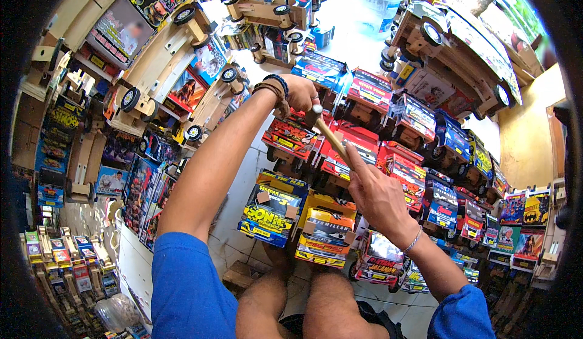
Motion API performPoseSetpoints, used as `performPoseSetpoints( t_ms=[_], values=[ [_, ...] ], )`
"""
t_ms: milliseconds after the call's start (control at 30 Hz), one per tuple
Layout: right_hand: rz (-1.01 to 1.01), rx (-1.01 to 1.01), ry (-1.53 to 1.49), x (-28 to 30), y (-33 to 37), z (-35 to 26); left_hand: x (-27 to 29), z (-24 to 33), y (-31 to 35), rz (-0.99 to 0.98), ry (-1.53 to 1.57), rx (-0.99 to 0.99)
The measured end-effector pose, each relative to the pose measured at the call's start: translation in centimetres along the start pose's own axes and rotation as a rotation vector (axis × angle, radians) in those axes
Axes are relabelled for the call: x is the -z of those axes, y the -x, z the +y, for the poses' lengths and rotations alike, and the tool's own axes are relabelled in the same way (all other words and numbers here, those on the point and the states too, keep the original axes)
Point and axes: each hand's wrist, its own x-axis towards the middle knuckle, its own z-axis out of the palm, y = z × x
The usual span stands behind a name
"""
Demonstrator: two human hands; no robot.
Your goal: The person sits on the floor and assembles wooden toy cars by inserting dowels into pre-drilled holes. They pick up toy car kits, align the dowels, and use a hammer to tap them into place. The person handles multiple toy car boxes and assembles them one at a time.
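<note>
My right hand (pixel 378 202) is wrapped round a hammer (pixel 333 134) by its wooden handle, index finger laid along it. The hammer's metal head reaches up to the fingers of my left hand (pixel 299 93). That hand is closed with its fingers curled down, and what it grips is hidden. Just below it stands a red toy truck (pixel 291 137), beside another red toy truck (pixel 347 151). Nearer to me, in front of my knees, are a blue and yellow toy truck (pixel 273 208) and an orange and white toy truck (pixel 327 236).
Rows of colourful toy trucks (pixel 446 199) fill the right. Wooden toy trucks with black wheels (pixel 164 90) lie tipped at the left, and more trucks (pixel 73 266) are packed at the lower left. A large clear plastic bottle (pixel 373 2) stands at the back, above the white tiled floor (pixel 240 181).
</note>
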Motion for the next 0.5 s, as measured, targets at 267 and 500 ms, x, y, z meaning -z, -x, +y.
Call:
performPoseSetpoints(
  t_ms=[267, 500],
  values=[
    [0.007, 0.039, 0.100, -0.7, 0.2, -0.1, 0.1, 0.7, 0.8, -0.071, 0.022, 0.017],
    [-0.001, 0.048, 0.124, -0.9, 0.5, 0.0, 0.2, 1.0, 1.1, -0.103, 0.062, 0.033]
  ],
)
